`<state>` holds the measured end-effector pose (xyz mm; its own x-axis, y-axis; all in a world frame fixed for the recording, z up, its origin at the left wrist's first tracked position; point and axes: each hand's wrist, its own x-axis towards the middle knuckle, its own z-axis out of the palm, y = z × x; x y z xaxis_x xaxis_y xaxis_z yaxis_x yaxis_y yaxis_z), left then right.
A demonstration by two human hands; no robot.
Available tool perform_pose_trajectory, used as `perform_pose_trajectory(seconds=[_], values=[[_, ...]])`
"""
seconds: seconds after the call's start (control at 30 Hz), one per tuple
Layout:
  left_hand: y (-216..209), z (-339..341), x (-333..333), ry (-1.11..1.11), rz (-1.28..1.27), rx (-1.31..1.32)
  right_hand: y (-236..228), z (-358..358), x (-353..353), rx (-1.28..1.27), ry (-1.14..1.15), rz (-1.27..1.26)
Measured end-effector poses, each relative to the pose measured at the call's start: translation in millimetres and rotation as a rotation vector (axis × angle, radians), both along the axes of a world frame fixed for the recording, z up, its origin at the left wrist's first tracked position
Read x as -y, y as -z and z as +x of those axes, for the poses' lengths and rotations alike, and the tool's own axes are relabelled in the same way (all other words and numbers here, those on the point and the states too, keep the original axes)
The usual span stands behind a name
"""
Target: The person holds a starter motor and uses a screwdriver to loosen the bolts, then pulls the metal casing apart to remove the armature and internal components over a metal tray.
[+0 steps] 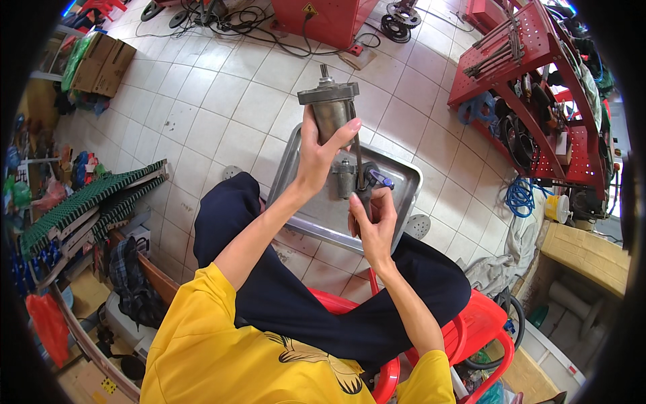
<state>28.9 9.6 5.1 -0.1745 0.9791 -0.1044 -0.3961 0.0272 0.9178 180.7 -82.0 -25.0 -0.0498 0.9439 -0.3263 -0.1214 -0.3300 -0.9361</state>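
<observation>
Head view: left hand [317, 158] clasps motor [330, 117], right hand [377, 230] pinches tool [361, 176] above tray [315, 214] holding cylinder [344, 181].

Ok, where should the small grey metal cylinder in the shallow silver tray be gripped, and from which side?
Probably around the round body of the small grey metal cylinder, nearside of its wider flange, coming from the near left. The flange should help against slipping, and the right hand crowds its right side.

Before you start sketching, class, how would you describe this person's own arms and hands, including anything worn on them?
The left hand and right hand are bare, with no gloves or watch visible. Slim, uncovered forearms emerge from short yellow sleeves.
</observation>
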Motion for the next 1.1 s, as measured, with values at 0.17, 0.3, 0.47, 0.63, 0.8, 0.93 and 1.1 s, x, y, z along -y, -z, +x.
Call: perform_pose_trajectory(seconds=[0.17, 0.3, 0.47, 0.63, 0.8, 0.93, 1.1], values=[[2.1, -0.4, -0.7, 0.013, 0.002, 0.016, 9.1, 12.1, -4.5, 0.005, -0.174, -0.026], [1.3, -0.6, 0.2, 0.011, -0.001, -0.001, -11.4, 6.1, -5.1, -0.135, -0.135, -0.080], [-1.8, 0.7, 0.6, -0.001, -0.002, 0.015, -6.6, 4.8, -3.9, -0.126, -0.110, -0.117], [2.4, -0.5, 0.7, -0.009, -0.019, 0.000, -7.0, 4.5, -1.7, -0.117, -0.340, -0.082], [0.5, 0.9, 2.7, -0.001, -0.017, -0.013, -0.4, 5.7, 3.2, -0.239, -0.311, -0.125], [-1.1, 0.2, 2.4, 0.013, -0.003, 0.014, -3.7, 6.0, 5.3, -0.307, -0.235, -0.096], [2.9, 1.5, 1.2, -0.036, 0.029, -0.036, 4.0, 8.0, -0.1, -0.279, -0.230, -0.129]])
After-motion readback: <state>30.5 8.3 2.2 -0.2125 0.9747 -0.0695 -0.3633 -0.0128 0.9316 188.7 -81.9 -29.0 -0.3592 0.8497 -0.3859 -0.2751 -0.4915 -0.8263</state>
